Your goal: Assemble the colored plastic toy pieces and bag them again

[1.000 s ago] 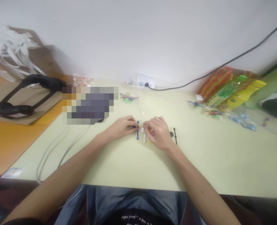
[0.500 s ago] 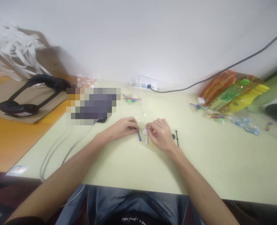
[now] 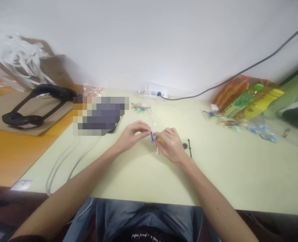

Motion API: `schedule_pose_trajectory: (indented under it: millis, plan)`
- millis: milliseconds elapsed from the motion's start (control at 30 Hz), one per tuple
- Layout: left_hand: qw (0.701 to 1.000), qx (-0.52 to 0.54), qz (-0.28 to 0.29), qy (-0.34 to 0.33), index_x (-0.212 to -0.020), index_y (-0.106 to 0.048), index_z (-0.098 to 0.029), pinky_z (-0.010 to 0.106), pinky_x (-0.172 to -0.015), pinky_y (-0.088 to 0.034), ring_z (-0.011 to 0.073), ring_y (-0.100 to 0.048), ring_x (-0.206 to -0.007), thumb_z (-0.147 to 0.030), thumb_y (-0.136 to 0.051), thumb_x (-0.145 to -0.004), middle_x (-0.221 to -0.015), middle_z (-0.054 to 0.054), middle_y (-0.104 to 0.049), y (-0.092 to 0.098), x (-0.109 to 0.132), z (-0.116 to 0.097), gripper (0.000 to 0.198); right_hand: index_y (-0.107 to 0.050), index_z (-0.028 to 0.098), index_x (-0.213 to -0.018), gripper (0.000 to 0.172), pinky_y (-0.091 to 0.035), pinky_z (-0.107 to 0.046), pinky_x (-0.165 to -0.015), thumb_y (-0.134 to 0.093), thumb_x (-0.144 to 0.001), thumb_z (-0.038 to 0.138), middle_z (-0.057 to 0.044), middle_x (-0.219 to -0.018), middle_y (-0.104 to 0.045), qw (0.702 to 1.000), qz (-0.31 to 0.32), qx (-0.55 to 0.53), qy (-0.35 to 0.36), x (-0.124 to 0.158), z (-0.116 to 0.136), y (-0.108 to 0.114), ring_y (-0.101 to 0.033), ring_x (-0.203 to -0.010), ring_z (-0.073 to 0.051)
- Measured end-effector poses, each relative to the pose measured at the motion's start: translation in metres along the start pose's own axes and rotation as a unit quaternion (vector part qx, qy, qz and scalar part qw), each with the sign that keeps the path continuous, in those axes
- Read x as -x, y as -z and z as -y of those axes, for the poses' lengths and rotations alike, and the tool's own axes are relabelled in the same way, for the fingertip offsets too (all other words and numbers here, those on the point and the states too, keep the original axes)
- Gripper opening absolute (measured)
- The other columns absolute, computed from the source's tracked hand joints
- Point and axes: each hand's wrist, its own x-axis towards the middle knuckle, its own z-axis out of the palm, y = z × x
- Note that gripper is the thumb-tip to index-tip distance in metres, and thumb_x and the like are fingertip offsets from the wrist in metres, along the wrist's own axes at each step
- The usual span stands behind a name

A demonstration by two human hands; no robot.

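Note:
My left hand (image 3: 132,136) pinches a small blue plastic stick (image 3: 152,136) and holds it just above the pale yellow-green table (image 3: 143,174). Its tip meets my right hand (image 3: 169,145), whose fingers are closed on a small piece with a bit of yellow showing; I cannot make that piece out. A white stick (image 3: 157,150) lies on the table under my right fingers. Right of the hand lie a black stick (image 3: 189,148) and a small dark round part (image 3: 184,146).
A blurred dark object (image 3: 100,116) lies left of my hands. Black headphones (image 3: 33,104) rest on cardboard at far left. A white power strip (image 3: 152,91) with a black cable sits at the wall. Colourful bags (image 3: 247,97) and small toy packets lie at right.
My left hand lifted the blue stick off the table and brought it to my right hand. Both hands rose slightly and moved closer together.

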Motion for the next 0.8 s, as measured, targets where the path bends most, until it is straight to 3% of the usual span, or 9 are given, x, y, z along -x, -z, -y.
schedule_pose_trajectory:
  millis: [200,467,633,800]
  plan:
    - [1.000,0.030,0.002,-0.005,-0.094,-0.077,-0.022,0.033,-0.088,-0.053,0.0188,-0.066,-0.096,-0.035,-0.071,-0.092,-0.099,0.008,-0.069,-0.014,0.003,-0.008,0.015,-0.063,0.021,-0.098,0.005,-0.039,-0.034,-0.076,-0.058,-0.100,0.023,-0.002,-0.079,-0.071,0.998,-0.060,-0.020,-0.007,0.000,0.008,0.002,-0.059,-0.075,-0.018]
    - [1.000,0.030,0.002,0.002,-0.096,-0.078,-0.023,0.034,-0.086,-0.053,0.0183,-0.066,-0.092,-0.034,-0.071,-0.092,-0.100,0.007,-0.068,-0.013,0.003,-0.010,0.014,-0.067,0.024,-0.116,0.019,-0.052,-0.033,-0.079,-0.058,-0.100,0.019,-0.006,-0.098,-0.078,0.992,-0.105,-0.068,-0.006,0.000,0.011,0.004,-0.070,-0.083,-0.017]
    - [1.000,0.012,-0.013,0.004,-0.094,-0.078,-0.022,0.033,-0.084,-0.054,0.0183,-0.065,-0.091,-0.036,-0.069,-0.093,-0.097,0.007,-0.068,-0.015,0.004,-0.005,0.016,-0.071,0.027,-0.116,0.027,-0.054,-0.027,-0.067,-0.052,-0.102,0.015,-0.003,-0.092,-0.078,0.993,-0.087,-0.077,-0.015,0.001,0.014,0.004,-0.072,-0.077,-0.014]
    - [0.999,0.008,-0.032,0.011,-0.094,-0.077,-0.022,0.033,-0.082,-0.054,0.0184,-0.065,-0.092,-0.036,-0.069,-0.093,-0.097,0.007,-0.070,-0.018,0.005,-0.002,0.016,-0.070,0.026,-0.112,0.025,-0.057,-0.025,-0.068,-0.053,-0.099,0.013,-0.004,-0.101,-0.079,0.991,-0.098,-0.088,-0.030,0.003,0.015,0.000,-0.074,-0.084,-0.014]
